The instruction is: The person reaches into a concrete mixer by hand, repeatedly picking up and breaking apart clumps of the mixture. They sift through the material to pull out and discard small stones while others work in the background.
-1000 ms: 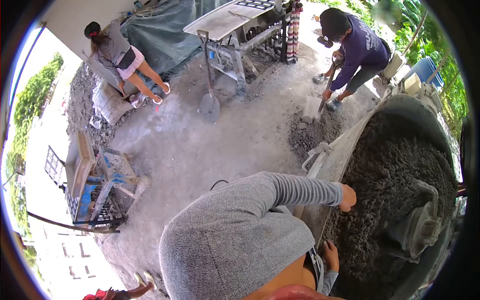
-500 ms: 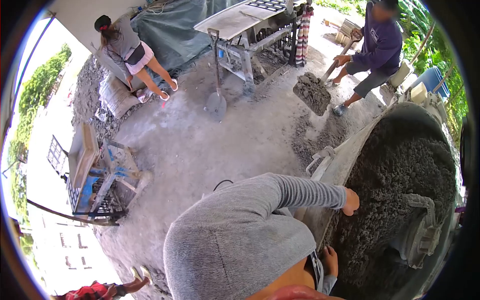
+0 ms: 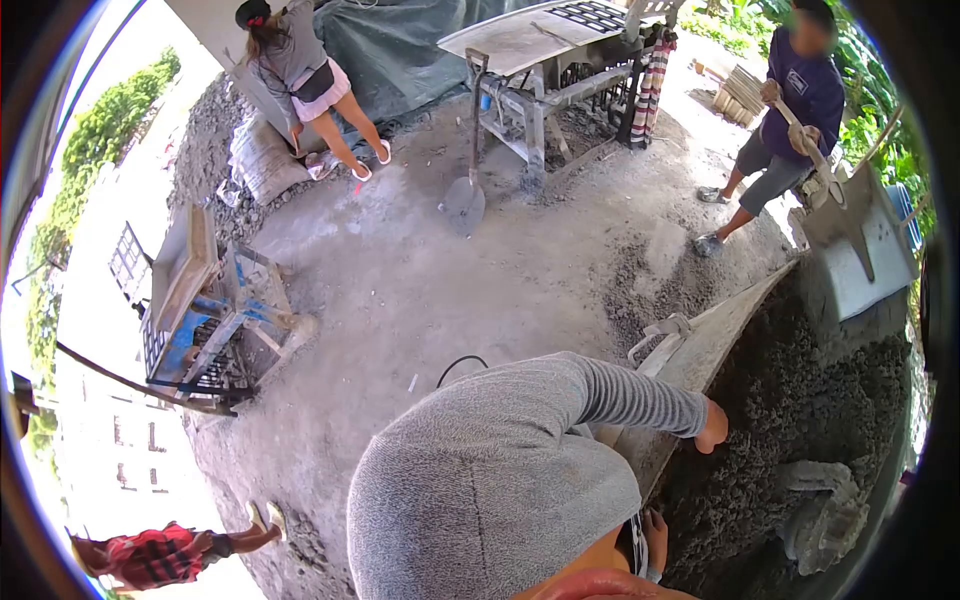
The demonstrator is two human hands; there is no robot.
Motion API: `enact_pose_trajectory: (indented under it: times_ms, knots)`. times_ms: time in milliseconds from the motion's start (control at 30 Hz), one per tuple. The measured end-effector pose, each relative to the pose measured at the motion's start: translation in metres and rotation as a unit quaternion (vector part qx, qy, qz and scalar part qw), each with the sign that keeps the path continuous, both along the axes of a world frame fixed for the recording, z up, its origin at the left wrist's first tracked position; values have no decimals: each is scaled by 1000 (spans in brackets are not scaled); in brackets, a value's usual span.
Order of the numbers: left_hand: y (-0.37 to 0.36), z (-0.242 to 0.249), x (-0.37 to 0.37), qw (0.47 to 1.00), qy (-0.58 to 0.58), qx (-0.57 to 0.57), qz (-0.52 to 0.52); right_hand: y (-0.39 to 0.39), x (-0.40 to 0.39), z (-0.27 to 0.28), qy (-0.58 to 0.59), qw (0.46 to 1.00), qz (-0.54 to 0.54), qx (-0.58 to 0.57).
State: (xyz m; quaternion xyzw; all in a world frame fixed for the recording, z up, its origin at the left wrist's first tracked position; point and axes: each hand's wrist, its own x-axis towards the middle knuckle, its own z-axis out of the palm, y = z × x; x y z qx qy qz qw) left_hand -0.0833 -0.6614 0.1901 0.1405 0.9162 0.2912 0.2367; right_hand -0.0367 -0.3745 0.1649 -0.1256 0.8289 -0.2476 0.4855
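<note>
My left hand (image 3: pixel 712 427), at the end of a grey sleeve, is closed over the inner side of the mixing drum's pale rim (image 3: pixel 690 385); what it grips cannot be made out. Lower down, my right hand (image 3: pixel 655 540) has its fingers curled near the same rim, with its hold partly hidden. Dark wet mix (image 3: pixel 765 440) fills the drum beside both hands, around a mix-coated metal part (image 3: pixel 825 515). At the drum's far end, a co-worker (image 3: pixel 808 95) holds a shovel (image 3: pixel 860 240), its blade tilted over the mix.
A metal handle (image 3: pixel 660 335) juts from the drum's outer side. Another shovel (image 3: pixel 463 205) stands by a work table (image 3: pixel 540 40). A blue-and-grey stand (image 3: pixel 215 320) is at left. One person (image 3: pixel 310 85) stands near a sack (image 3: pixel 265 160); another in red (image 3: pixel 160 555) is at lower left.
The co-worker's shovel has gone from a heap of mix above the floor to over the drum, its blade now without the heap. My view has shifted; both my hands remain near the rim.
</note>
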Motion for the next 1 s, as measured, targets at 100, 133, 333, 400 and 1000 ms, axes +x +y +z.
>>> enact_pose_trajectory:
  times_ms: [100, 133, 333, 400, 1000]
  knots:
    - [-6, -4, 0, 1000, 23, -3, 4, 13, -14, -27, 74, 993, 92, -24]
    - [-9, 2, 2, 1000, 17, 0, 4, 3, -9, -13, 49, 997, 66, -14]
    - [11, -14, 7, 1000, 14, 8, -3, 44, -13, -62, 43, 998, 43, -10]
    - [11, -18, 6, 1000, 24, 7, -10, 56, -18, -79, 53, 997, 50, -19]
    - [19, 12, 26, 929, 342, 142, 5, 54, -5, -20, 120, 992, 30, 18]
